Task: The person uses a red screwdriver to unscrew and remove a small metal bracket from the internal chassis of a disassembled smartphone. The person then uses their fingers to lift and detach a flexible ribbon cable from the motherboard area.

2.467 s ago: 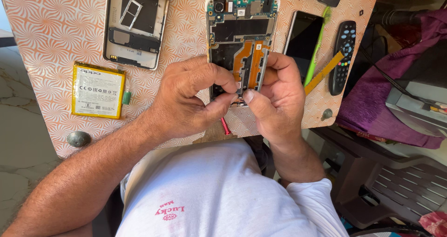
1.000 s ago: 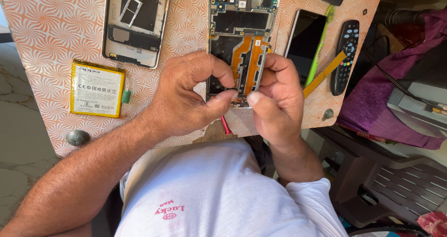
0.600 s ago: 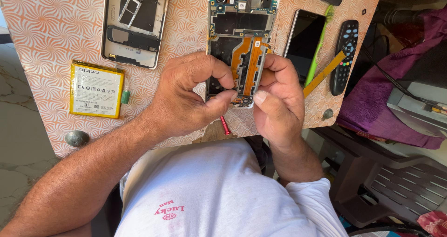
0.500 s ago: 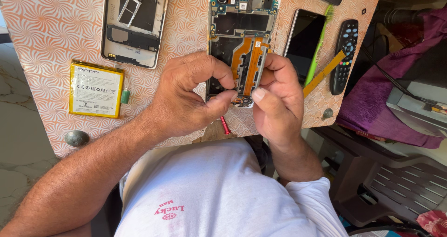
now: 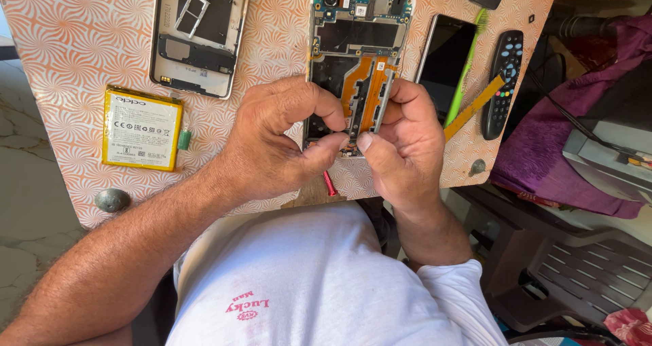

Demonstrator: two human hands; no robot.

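Head view: opened white-framed phone with orange flex cables [image 5: 358,54], on patterned tabletop [image 5: 68,27]. My left hand [image 5: 272,142] and right hand [image 5: 401,142] pinch its lower edge; best kept steady, pressure light.

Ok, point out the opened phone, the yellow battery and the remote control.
opened phone [image 5: 358,40]: head view, on its upper circuit board.
yellow battery [image 5: 141,127]: head view, middle of its label face.
remote control [image 5: 502,81]: head view, on its button face.
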